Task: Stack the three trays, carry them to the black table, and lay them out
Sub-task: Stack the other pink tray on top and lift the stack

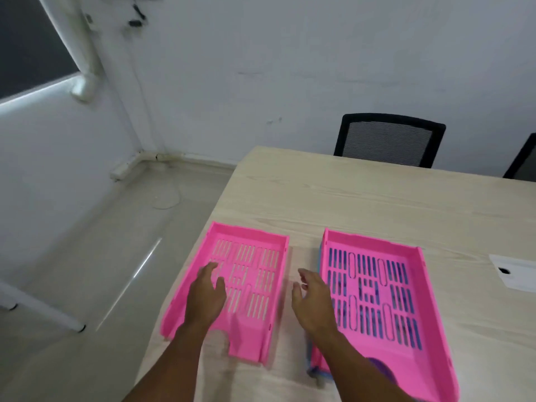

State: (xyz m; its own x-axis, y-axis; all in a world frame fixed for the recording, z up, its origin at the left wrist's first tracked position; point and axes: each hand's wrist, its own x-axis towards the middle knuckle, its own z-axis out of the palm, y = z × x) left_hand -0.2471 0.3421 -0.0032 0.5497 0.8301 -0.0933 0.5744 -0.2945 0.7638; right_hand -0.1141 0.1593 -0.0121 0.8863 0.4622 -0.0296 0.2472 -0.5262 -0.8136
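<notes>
A single pink slotted tray (pixel 255 256) lies at the left edge of the light wooden table (pixel 362 198). To its right a second pink tray (pixel 406 338) sits nested on a blue tray (pixel 314 369), of which only the left rim and dark slots show. My left hand (pixel 207 297) hovers over the left tray with fingers apart, holding nothing. My right hand (pixel 311 300) hangs open over the gap between the two trays, close to the stack's left rim.
A white sheet with a black mark (pixel 514 271) lies at the table's right edge. Two black mesh chairs (pixel 388 140) stand behind the table. Pale tiled floor (pixel 101 256) and a white table leg (pixel 43 311) are to the left. No black table is in view.
</notes>
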